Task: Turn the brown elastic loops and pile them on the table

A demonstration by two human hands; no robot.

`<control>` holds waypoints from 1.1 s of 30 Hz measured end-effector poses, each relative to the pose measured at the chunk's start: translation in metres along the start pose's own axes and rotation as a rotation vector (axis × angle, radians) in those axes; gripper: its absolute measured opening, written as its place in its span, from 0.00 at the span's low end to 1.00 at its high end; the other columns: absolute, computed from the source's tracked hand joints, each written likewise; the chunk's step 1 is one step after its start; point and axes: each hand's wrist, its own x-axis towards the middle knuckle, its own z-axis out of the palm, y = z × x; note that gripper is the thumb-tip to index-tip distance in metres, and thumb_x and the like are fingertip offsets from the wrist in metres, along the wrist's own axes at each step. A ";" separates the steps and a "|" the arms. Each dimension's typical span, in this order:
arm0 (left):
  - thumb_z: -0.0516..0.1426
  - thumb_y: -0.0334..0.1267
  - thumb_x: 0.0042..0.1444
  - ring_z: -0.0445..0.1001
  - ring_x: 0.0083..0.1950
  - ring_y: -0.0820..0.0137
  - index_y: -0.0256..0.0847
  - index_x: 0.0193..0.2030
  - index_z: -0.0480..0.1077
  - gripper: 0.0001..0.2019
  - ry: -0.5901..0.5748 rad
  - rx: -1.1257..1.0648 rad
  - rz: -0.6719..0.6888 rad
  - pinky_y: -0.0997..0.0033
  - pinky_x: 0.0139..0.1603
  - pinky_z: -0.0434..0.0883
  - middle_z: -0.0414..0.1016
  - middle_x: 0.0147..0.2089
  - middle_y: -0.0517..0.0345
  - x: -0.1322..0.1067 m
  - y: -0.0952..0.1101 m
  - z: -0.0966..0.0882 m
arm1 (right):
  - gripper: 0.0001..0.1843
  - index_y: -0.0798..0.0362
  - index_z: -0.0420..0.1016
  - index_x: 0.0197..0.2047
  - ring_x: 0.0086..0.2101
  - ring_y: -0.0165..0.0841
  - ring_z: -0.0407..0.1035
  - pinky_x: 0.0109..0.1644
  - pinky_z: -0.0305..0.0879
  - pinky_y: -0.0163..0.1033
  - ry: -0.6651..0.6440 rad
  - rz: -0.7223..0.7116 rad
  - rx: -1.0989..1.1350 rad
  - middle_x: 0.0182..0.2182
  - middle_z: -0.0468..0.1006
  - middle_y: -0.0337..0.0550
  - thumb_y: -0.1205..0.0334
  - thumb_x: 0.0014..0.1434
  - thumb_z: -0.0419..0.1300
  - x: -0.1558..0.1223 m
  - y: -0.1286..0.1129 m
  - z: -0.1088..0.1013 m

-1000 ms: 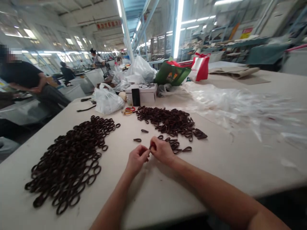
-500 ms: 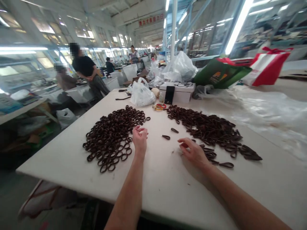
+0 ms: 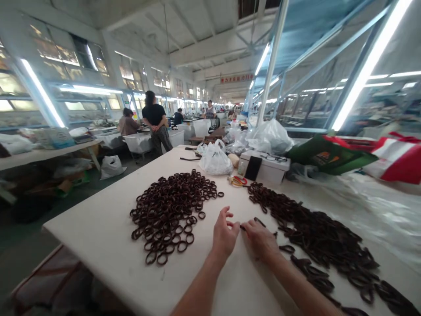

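Observation:
My right hand lies low over the table with its fingers closed on a small dark brown loop, whose tip shows at the fingertips. Close by on the left is my left hand, fingers apart and slightly curled, its thumb near that tip. Just beyond the right hand's knuckles lies another flattened loop. On the left spreads a heap of round, opened brown rings. A long pile of flattened, teardrop-shaped brown loops stretches along the right.
Scissors with red and yellow handles, a white plastic bag, a dark phone and a white box stand at the back. A green bag sits at the back right. A person in black stands beyond the table.
My right hand has moved left onto a loose loop and closed on it. My left hand has come away from the ring heap towards it. The camera view has tilted up and turned left.

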 end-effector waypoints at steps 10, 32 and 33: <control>0.61 0.44 0.45 0.65 0.20 0.74 0.33 0.41 0.72 0.18 -0.391 -0.229 -0.330 0.75 0.20 0.61 0.70 0.27 0.58 -0.013 -0.002 0.026 | 0.29 0.48 0.67 0.56 0.28 0.33 0.70 0.32 0.66 0.38 -0.007 0.404 1.170 0.32 0.76 0.41 0.45 0.53 0.61 -0.049 0.028 0.019; 0.60 0.43 0.42 0.53 0.16 0.79 0.31 0.29 0.73 0.14 -0.665 -0.353 -0.442 0.76 0.17 0.48 0.62 0.18 0.62 -0.019 0.000 0.015 | 0.24 0.44 0.73 0.51 0.31 0.32 0.69 0.38 0.64 0.37 -0.051 0.035 0.348 0.37 0.76 0.39 0.66 0.49 0.61 -0.069 -0.006 -0.035; 0.61 0.43 0.41 0.54 0.16 0.79 0.32 0.28 0.72 0.14 -0.651 -0.338 -0.458 0.76 0.17 0.48 0.62 0.18 0.62 -0.019 -0.001 0.015 | 0.21 0.45 0.73 0.49 0.31 0.32 0.69 0.38 0.63 0.36 -0.040 0.034 0.343 0.36 0.76 0.38 0.65 0.51 0.61 -0.069 -0.005 -0.035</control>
